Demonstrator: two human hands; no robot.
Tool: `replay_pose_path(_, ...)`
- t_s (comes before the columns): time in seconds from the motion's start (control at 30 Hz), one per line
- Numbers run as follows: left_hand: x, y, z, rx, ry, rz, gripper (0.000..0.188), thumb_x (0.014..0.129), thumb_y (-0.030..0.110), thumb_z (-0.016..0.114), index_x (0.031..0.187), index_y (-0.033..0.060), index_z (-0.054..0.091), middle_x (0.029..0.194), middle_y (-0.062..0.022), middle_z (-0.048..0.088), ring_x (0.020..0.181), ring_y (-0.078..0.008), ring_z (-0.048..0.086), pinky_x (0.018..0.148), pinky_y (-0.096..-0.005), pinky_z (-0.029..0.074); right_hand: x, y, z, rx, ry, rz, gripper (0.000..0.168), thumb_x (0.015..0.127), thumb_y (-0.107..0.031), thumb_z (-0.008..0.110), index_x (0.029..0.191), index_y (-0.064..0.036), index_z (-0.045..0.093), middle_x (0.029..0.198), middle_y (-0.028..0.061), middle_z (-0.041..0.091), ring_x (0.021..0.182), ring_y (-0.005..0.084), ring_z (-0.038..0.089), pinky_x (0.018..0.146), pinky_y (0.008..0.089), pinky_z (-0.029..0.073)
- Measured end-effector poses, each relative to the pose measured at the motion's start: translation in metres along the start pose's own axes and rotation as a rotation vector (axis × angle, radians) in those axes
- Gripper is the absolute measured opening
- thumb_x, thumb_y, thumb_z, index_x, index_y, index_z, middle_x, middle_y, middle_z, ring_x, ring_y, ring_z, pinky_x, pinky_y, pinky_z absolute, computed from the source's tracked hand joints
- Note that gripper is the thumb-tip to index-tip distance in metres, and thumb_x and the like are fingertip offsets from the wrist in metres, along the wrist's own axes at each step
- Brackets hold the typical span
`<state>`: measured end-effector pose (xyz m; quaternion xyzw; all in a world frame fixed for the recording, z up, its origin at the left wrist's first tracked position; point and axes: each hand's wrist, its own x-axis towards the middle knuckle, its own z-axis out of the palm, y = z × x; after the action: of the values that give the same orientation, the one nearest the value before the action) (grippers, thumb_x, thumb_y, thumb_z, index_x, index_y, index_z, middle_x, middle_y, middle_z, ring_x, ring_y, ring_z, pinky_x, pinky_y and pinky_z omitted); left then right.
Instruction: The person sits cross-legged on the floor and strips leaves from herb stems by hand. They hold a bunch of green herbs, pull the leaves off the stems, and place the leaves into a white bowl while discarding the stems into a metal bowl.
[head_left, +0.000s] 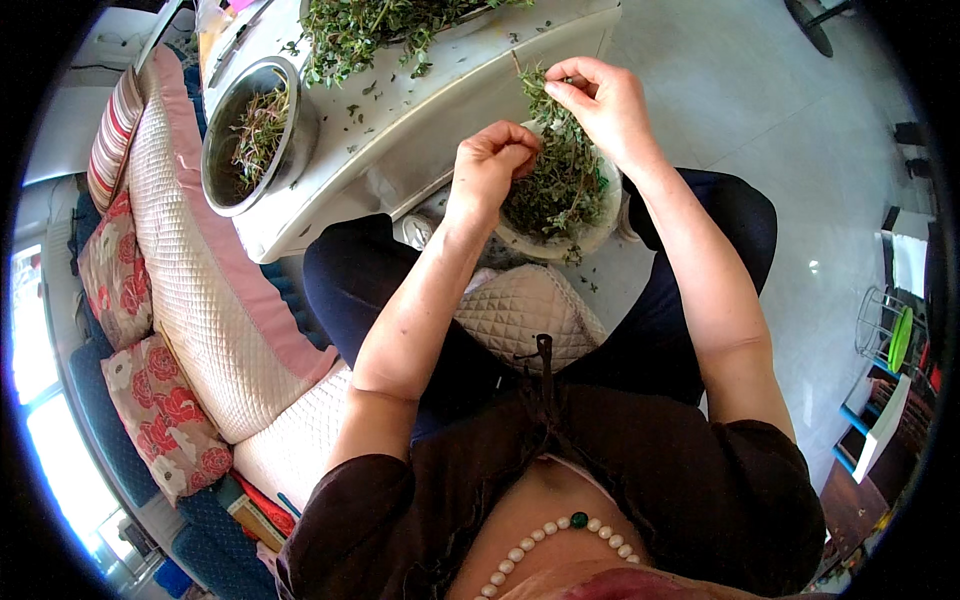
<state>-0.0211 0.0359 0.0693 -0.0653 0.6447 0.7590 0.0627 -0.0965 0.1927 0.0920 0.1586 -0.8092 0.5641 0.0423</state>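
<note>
My right hand (604, 105) pinches a leafy green sprig (534, 84) between thumb and fingers, its thin stem pointing up. Left of it and slightly lower, my left hand (491, 161) has its fingers curled in, thumb against them; whether anything is inside them is hidden. Both hands are above a pale round tub (517, 241), which stands on the floor between my feet. A heap of small-leaved greens (551, 191) fills much of the tub.
On the white table (330, 154) lie a large pile of fresh greens (360, 37) and scattered leaves. A metal pot (300, 150) there holds reddish stems (262, 135). A sofa with a quilted cover (195, 262) runs along the left. Tiled floor (750, 90) extends right.
</note>
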Motion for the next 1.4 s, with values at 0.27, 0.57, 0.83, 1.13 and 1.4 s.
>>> replay_pose_path(0.27, 0.004, 0.0, 0.019, 0.135, 0.201, 0.166, 0.014, 0.078, 0.006, 0.064, 0.089, -0.0033, 0.065, 0.08, -0.0047, 0.066, 0.068, -0.0114, 0.057, 0.068, -0.0245, 0.047, -0.009, -0.01, -0.001, -0.053, -0.002, 0.035, 0.01, 0.078, -0.012, 0.069, 0.085, -0.005, 0.067, 0.063, 0.0046, 0.064, 0.054, 0.0086, 0.055, 0.052, 0.0241, 0.044)
replay_pose_path(0.57, 0.006, 0.009, 0.022, 0.03, 0.146, 0.025, 0.014, 0.081, 0.008, 0.066, 0.091, -0.0016, 0.066, 0.077, -0.0035, 0.065, 0.064, -0.007, 0.055, 0.058, -0.0211, 0.045, -0.011, -0.009, 0.0, -0.044, -0.008, 0.011, 0.009, 0.078, -0.011, 0.069, 0.085, -0.005, 0.066, 0.064, 0.0035, 0.063, 0.056, 0.0085, 0.055, 0.053, 0.0237, 0.045)
replay_pose_path(0.83, 0.009, 0.008, 0.018, 0.126, 0.118, -0.004, 0.013, 0.08, 0.007, 0.063, 0.091, -0.0007, 0.066, 0.076, -0.0029, 0.063, 0.063, -0.0079, 0.054, 0.058, -0.0222, 0.044, -0.012, -0.009, 0.001, -0.064, -0.049, 0.0, 0.01, 0.081, -0.009, 0.067, 0.089, -0.004, 0.066, 0.07, 0.0018, 0.064, 0.06, 0.0059, 0.055, 0.055, 0.0219, 0.045)
replay_pose_path(1.13, 0.006, 0.013, 0.006, -0.214, 0.113, 0.025, 0.004, 0.079, 0.004, 0.057, 0.079, 0.0039, 0.061, 0.074, -0.0012, 0.058, 0.061, -0.008, 0.049, 0.057, -0.021, 0.04, -0.006, 0.007, 0.008, 0.139, -0.086, 0.02, 0.012, 0.08, -0.013, 0.067, 0.088, -0.003, 0.066, 0.069, 0.0021, 0.064, 0.061, 0.0072, 0.054, 0.055, 0.0243, 0.044)
replay_pose_path(1.4, -0.006, 0.101, -0.077, 0.504, 0.661, 0.763, 0.018, 0.079, 0.0, 0.06, 0.094, 0.0024, 0.068, 0.076, -0.003, 0.065, 0.065, -0.0081, 0.056, 0.059, -0.0201, 0.045, 0.001, 0.005, -0.01, 0.683, -0.165, 0.365, 0.019, 0.089, -0.009, 0.057, 0.105, 0.0, 0.062, 0.091, 0.0059, 0.064, 0.081, 0.0128, 0.06, 0.071, 0.0255, 0.049)
